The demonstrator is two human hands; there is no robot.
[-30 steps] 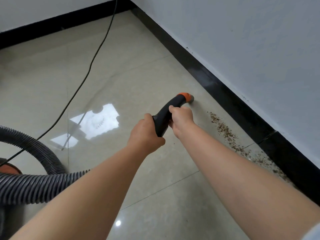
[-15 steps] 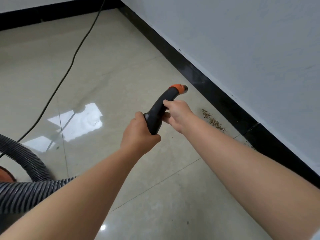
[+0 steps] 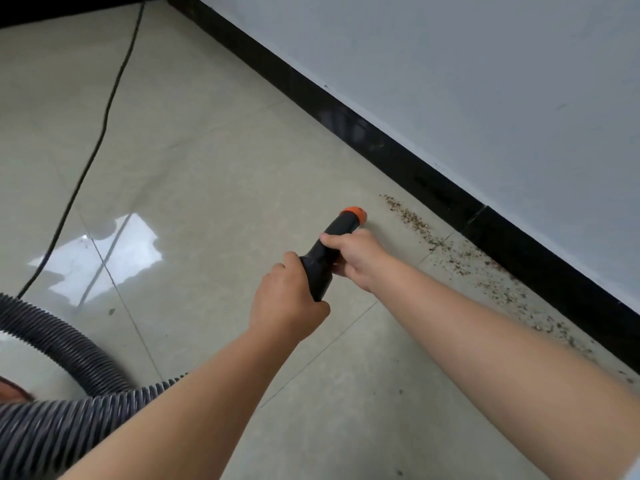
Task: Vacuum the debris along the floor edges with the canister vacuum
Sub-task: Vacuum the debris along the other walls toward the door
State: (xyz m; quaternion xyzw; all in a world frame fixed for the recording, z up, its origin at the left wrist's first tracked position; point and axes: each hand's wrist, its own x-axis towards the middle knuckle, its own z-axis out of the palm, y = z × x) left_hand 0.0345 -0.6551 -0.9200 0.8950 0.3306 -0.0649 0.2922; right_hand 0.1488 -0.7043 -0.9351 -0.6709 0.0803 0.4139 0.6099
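Head view, looking down over both forearms at a glossy beige tile floor (image 3: 214,174). Black nozzle handle (image 3: 329,251) of the canister vacuum held out in front, orange collar (image 3: 354,214) at its far end, tip angled down toward the floor near the wall. Left hand (image 3: 285,303) wrapped round the near end of the handle, fingers curled underneath, thumb side up. Right hand (image 3: 356,258) gripping the handle further forward, just behind the orange collar, fingers curled over the top. Hands close together, not quite touching.

Brown debris (image 3: 450,251) scattered in a band along the black baseboard (image 3: 408,161), starting just right of the nozzle tip and running toward the lower right edge; denser near the tile joint, thinner further on. Nozzle tip near the first crumbs, apart from them. Grey-white wall (image 3: 485,81) above the baseboard.

Ribbed grey hose (image 3: 69,344) curving in from the left edge and passing under the left forearm. Sliver of orange vacuum body (image 3: 10,389) at the far left edge, mostly cut off. Thin black power cord (image 3: 100,140) trailing across the tiles from the top toward the left. Bright window reflection (image 3: 100,251) on the floor beside the cord.
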